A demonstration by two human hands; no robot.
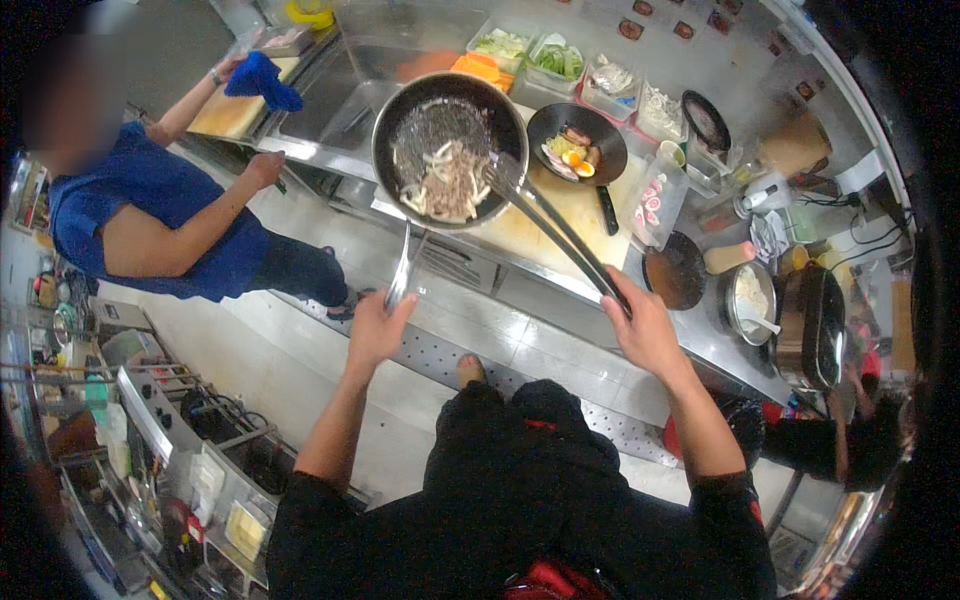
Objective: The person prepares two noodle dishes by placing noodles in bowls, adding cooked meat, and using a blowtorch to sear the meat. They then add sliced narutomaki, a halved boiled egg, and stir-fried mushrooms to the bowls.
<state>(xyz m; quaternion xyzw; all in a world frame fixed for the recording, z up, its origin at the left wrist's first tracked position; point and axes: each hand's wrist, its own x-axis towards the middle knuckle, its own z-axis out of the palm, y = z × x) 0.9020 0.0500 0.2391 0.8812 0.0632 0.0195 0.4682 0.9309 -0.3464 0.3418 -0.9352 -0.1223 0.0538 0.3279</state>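
My left hand point(380, 328) grips the metal handle of a frying pan point(427, 124), which I hold up in front of the counter. Cooked sliced meat with pale onion strips point(451, 184) lies in the lower part of the pan. In my right hand point(637, 322) is a pair of tongs point(559, 232) with dark grips; their tips reach over the pan's right rim beside the meat. Just right of the pan stands a black bowl point(551, 135) holding halved boiled eggs point(577, 161), noodles and slices of meat. A knife with a black handle point(607, 211) lies below the bowl on a cutting board point(517, 232).
Plastic tubs of cut vegetables point(559, 60) line the counter's back. Further right are a container of pink-swirled fish cake slices point(652, 206), a metal bowl of white food point(750, 300) and a rice cooker point(810, 326). A co-worker point(165, 210) in blue stands left, holding a blue cloth point(262, 81).
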